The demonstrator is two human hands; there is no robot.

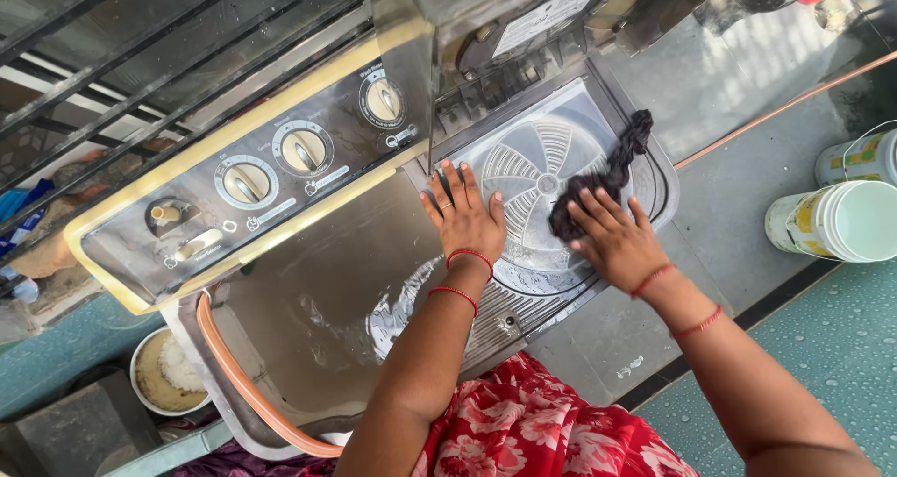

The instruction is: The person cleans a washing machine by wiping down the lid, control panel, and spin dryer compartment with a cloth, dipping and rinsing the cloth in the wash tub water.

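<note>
1. Dark, twisted wet cloth (pixel 598 180) lies over the clear inner lid (pixel 533 164) of the spin tub, on the right half of a twin-tub washing machine (pixel 308 281); its upper end reaches the tub's rim.
2. Right hand (pixel 617 239) presses on the lower end of this cloth, the fingers (pixel 590 217) spread and curved over it, gripping it lightly against the lid.
3. Left hand (pixel 464 217) lies flat on the lid's left edge, just beside the cloth but not touching it; its fingers are wide and hold nothing.
4. Both wrists carry red thread bands (pixel 467 256).
5. Behind the hands is the control panel (pixel 271 173) with three round knobs.
6. Left of the spin tub, the wash tub is covered with a wet lid, and an orange hose (pixel 245 384) curves along its side.
7. On the floor at the right stand white plastic buckets (pixel 841 217); at the lower left is a round bowl (pixel 166 374).
</note>
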